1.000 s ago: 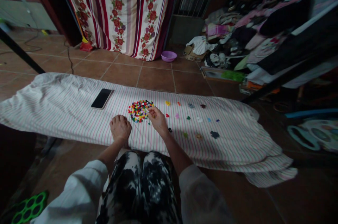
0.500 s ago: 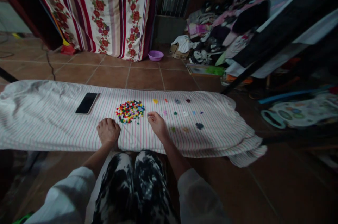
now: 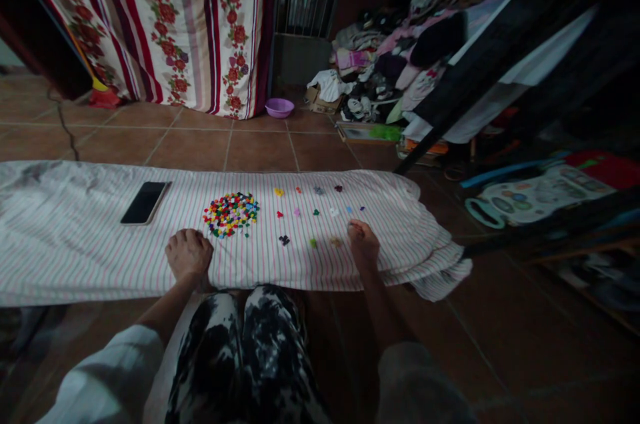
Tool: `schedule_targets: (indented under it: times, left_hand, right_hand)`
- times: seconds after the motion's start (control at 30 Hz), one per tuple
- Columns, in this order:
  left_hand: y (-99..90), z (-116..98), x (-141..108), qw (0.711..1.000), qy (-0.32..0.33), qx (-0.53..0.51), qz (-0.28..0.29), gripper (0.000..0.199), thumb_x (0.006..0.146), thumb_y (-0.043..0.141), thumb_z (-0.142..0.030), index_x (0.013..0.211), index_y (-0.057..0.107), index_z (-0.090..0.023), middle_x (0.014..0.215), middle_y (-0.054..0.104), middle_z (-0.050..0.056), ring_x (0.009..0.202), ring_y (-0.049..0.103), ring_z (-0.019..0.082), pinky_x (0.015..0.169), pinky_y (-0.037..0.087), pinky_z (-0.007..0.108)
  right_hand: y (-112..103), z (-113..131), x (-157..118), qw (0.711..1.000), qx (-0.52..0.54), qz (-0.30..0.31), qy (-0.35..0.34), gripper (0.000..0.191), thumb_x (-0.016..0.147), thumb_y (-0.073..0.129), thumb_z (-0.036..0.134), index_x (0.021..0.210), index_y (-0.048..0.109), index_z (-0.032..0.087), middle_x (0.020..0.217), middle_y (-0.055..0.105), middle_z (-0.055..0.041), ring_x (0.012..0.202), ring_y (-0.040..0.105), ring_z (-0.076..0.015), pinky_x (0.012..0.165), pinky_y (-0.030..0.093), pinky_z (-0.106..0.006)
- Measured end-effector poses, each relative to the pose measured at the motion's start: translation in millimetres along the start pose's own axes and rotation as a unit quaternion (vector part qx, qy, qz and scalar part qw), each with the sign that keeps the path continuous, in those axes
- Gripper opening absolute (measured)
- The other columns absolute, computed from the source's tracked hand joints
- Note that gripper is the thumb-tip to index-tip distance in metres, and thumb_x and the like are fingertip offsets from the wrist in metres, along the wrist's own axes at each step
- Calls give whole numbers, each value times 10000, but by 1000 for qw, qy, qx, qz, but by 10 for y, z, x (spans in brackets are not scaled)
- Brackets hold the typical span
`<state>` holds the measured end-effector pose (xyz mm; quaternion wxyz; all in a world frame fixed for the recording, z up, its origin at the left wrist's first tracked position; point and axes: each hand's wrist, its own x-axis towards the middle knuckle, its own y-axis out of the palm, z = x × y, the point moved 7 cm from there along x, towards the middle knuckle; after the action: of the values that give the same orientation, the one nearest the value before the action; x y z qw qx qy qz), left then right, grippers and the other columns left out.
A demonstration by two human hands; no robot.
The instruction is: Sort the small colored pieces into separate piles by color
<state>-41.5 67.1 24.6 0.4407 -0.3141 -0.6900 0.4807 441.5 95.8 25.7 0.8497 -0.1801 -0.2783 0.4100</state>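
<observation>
My right hand (image 3: 364, 242) is closed in a pinch, low over the cloth. A tiny piece seems to sit at its fingertips; its colour is hard to make out. Just beyond the fingers lie light blue pieces (image 3: 349, 209) and white pieces (image 3: 334, 212), with tan pieces (image 3: 335, 242) to the left. The dark cluster seen earlier at the right is hidden behind this hand. My left hand (image 3: 189, 254) rests on the cloth, fingers curled under, below a mixed pile of small colourful pieces (image 3: 231, 214).
Small single-colour groups, such as yellow pieces (image 3: 279, 192) and black pieces (image 3: 284, 241), lie in rows on the striped cloth (image 3: 240, 271). A phone (image 3: 145, 203) lies to the left. Beyond are a purple basin (image 3: 279, 108) and heaped clothes (image 3: 390, 57).
My right hand has moved from beside the mixed pile to the right end of the sorted groups, uncovering red and black pieces. My left hand stays resting. The view has shifted right.
</observation>
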Motion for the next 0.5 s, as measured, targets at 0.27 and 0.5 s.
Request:
schedule_targets:
  times: [0.27, 0.5]
  left_hand:
    - [-15, -7, -3, 1000, 0, 14, -4, 294, 855, 386, -318, 959, 599, -144, 1007, 611, 156, 988, 520, 306, 829, 365, 413]
    - [7, 0, 9, 1000, -1, 22, -2, 296, 867, 377, -320, 956, 597, -144, 1001, 613, 149, 985, 525, 296, 821, 364, 404]
  right_hand:
    - [-180, -413, 417, 996, -92, -5, -6, 362, 678, 444, 370, 828, 716, 184, 830, 733, -103, 760, 653, -235, 774, 509, -367]
    - [36, -429, 422, 991, -112, 43, -57, 300, 656, 447, 361, 725, 693, 204, 801, 743, -105, 782, 675, -249, 836, 513, -391]
